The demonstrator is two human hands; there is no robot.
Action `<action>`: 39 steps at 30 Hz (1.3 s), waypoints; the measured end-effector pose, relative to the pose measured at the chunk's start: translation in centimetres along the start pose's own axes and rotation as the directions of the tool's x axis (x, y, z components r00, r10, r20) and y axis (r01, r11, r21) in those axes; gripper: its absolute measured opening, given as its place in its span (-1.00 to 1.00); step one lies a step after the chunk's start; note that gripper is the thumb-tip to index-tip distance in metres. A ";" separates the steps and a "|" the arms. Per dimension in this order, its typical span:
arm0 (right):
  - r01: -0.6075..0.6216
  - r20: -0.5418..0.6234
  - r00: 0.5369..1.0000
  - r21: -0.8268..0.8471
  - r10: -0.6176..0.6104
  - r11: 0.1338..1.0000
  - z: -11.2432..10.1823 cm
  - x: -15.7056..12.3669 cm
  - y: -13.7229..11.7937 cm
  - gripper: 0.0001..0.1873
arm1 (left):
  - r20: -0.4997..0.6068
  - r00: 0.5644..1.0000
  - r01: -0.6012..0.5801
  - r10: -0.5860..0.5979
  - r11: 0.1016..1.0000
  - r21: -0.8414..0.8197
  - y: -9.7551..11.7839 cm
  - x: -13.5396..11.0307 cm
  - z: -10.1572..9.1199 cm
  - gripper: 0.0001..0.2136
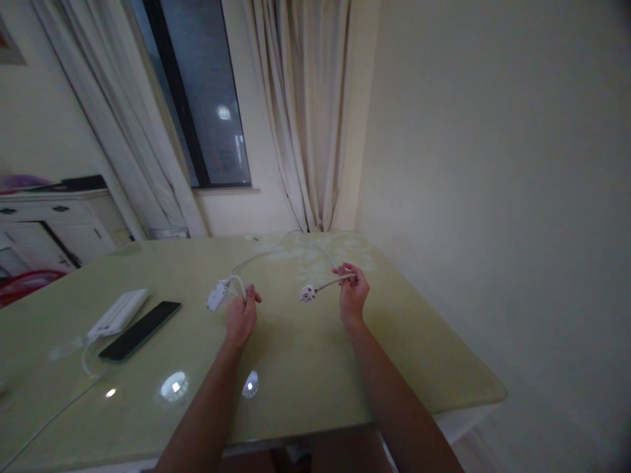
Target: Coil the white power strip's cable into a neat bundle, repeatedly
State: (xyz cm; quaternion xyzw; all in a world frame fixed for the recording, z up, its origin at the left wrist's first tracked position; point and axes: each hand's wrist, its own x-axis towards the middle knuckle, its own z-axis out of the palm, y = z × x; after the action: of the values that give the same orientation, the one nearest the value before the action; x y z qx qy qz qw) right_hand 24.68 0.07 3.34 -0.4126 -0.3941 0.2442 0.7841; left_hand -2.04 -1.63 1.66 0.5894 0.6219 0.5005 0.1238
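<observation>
My left hand (241,318) is closed around a white cord (238,279), close to a white rectangular block (217,295) at its end. The block hangs to the left of my fingers, and its exact kind is too blurred to tell. On the right, my right hand (352,295) grips a power cord (335,281) between thumb and fingers. Its white plug (307,294) points left, with the prongs facing me. Both ends are held above the table, apart from each other. A thin length of cord (266,251) loops across the table behind my hands.
The pale green glossy table (296,387) reflects lamps. To the left lie a black phone (140,332) and a white power strip-like block (118,314) with a white cable (54,417). Curtains (305,118) and a wall (493,197) bound the far and right sides.
</observation>
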 end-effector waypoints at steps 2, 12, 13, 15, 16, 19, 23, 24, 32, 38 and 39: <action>-0.025 0.043 0.999 -0.031 0.026 0.999 0.4 -0.5 -0.3 -0.56 | 0.002 0.998 -0.057 0.057 0.990 0.127 -0.2 0.0 0.0 -0.48; -0.031 0.243 0.968 -0.159 0.069 0.987 1.4 -2.7 -0.3 -0.50 | 0.364 0.931 -0.201 0.009 0.846 0.493 1.3 -1.2 0.9 -0.53; -0.027 0.266 0.961 -0.175 0.074 0.984 1.4 -2.9 -0.3 -0.50 | 0.379 0.925 -0.200 -0.010 0.836 0.510 1.3 -1.2 0.7 -0.51; -0.021 0.304 0.949 -0.208 0.085 0.978 1.5 -3.2 -0.3 -0.50 | 0.370 0.928 -0.181 -0.038 0.823 0.538 0.9 -1.0 0.4 -0.49; -0.016 0.317 0.944 -0.231 0.091 0.973 1.5 -3.3 -0.3 -0.51 | 0.346 0.938 -0.176 -0.030 0.818 0.547 0.6 -0.8 0.2 -0.50; 0.026 0.334 0.938 -0.341 0.095 0.940 1.5 -3.6 -0.2 -0.56 | 0.215 0.970 -0.209 0.113 0.842 0.497 0.0 -0.3 -0.1 -0.60; 0.152 0.366 0.928 -0.546 0.071 0.824 1.6 -4.5 0.4 -0.65 | 0.140 0.937 -0.336 0.320 0.936 0.104 1.0 -1.1 0.9 -0.59; 0.179 0.382 0.922 -0.579 0.070 0.795 1.7 -4.8 0.5 -0.68 | 0.187 0.915 -0.363 0.356 0.932 0.001 1.5 -1.6 1.4 -0.59; 0.307 0.448 0.894 -0.656 0.028 0.690 1.1 -4.1 1.1 -0.84 | 0.168 0.943 -0.281 0.287 0.958 -0.057 4.3 -3.7 3.6 -0.73; 0.404 0.488 0.872 -0.765 0.043 0.502 0.6 -2.8 1.9 -0.83 | -0.544 0.823 0.055 -0.164 0.976 -0.212 1.6 -0.2 -0.4 -0.74; 0.461 0.529 0.849 -0.754 0.015 0.468 0.8 -3.0 1.6 -0.82 | -0.572 0.784 0.099 -0.242 0.958 -0.269 1.1 0.4 -0.8 -0.74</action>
State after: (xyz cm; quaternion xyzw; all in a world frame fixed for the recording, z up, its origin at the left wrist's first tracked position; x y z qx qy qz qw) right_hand 22.19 -0.81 1.03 -0.6176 -0.6892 -0.0027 0.3788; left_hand -2.09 -1.89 3.03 0.3239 0.6193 0.7145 0.0317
